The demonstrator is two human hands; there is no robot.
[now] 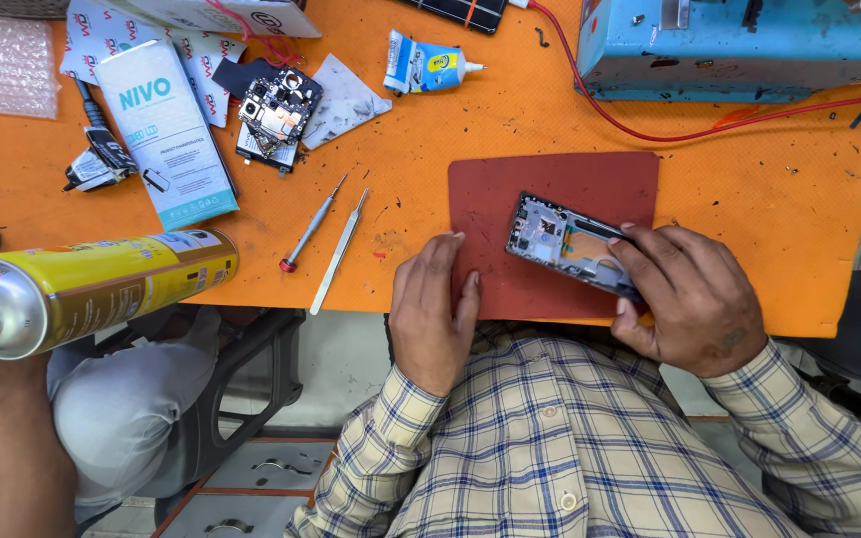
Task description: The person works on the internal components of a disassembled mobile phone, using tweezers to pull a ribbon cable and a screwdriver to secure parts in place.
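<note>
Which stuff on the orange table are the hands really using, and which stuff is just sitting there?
In use:
- opened phone frame, held in the right hand
- red mat under it, with the left hand resting on its edge

Just lying there:
- screwdriver
- tweezers
- glue tube
- circuit board
- white box
- yellow spray can

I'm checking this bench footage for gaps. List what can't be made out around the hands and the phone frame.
All in the head view:
- Phone frame: its near right end is covered by the right hand.
- Red mat: the part under the left hand is hidden.
- Yellow spray can: nozzle cut off by the left edge.
- Blue machine: upper part cut off by the top edge.
- Circuit board: parts too small to tell.
</note>
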